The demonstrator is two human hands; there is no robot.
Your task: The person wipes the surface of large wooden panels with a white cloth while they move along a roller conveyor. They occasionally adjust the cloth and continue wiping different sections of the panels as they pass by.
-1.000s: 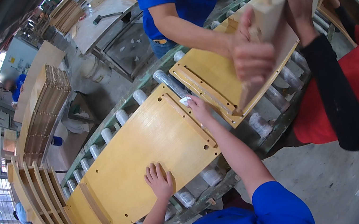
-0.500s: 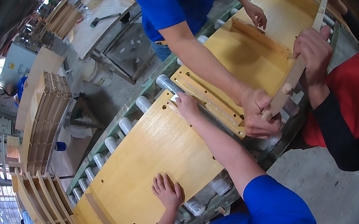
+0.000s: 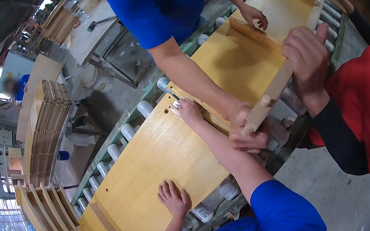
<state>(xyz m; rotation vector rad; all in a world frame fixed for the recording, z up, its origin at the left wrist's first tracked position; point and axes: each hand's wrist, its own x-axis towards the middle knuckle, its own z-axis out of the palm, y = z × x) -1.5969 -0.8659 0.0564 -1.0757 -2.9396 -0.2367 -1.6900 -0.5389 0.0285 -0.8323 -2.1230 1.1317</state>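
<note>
**CONTACT POINT SHIFTED TO FAR CORNER**

My right hand (image 3: 189,113), its grip pinching a white wad (image 3: 176,103) of unclear material, has moved along to the far corner of the yellow wooden panel (image 3: 141,177), near a drilled hole (image 3: 166,111). I judge that work now centres there. My left hand (image 3: 173,200) remains flat, fingers spread, on the panel, which rests on the roller conveyor (image 3: 145,108). The wooden rail (image 3: 273,91) in co-worker hands (image 3: 306,57) has swung lower.
</note>
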